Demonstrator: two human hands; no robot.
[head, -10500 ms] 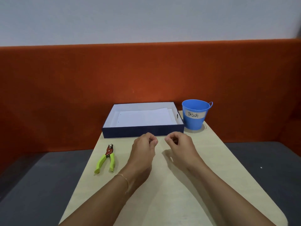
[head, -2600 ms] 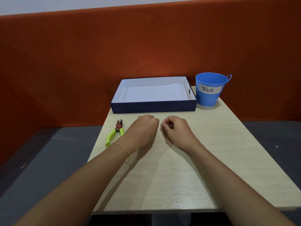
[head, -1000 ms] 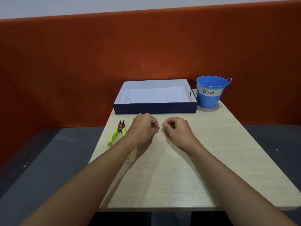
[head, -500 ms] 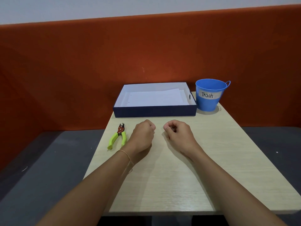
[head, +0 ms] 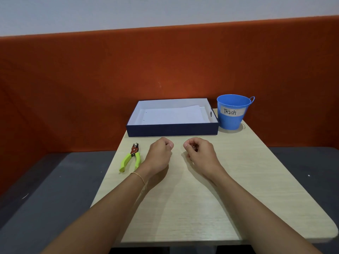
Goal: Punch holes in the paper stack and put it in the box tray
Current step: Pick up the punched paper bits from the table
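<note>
Your pale wood-grain desk [head: 256, 189] carries everything. At its far edge sits the navy, white-lined cardboard box tray [head: 172, 130], and the white paper stack [head: 174, 116] lies flat inside it, with two small dark dots along its left edge that look like punched holes. Just to the right of the tray stands the blue plastic bucket labelled "Trash" [head: 232, 114].

Your left hand [head: 159, 154] and right hand [head: 200, 153] rest on the desk in front of the tray, close together but apart, each with its fingers curled into a loose fist and nothing visible in it. The lime-handled plier-type hole punch [head: 131, 158] lies on the desk just left of your left hand, untouched. A thin gold bracelet [head: 138, 176] circles your left wrist.

Over the last seconds almost nothing has changed: your fists have kept their place and shape, the punch and paper have not moved, and only your head has shifted a little. That suggests the job is done, with the paper punched and in the tray and nothing left for you to pick up.
</note>
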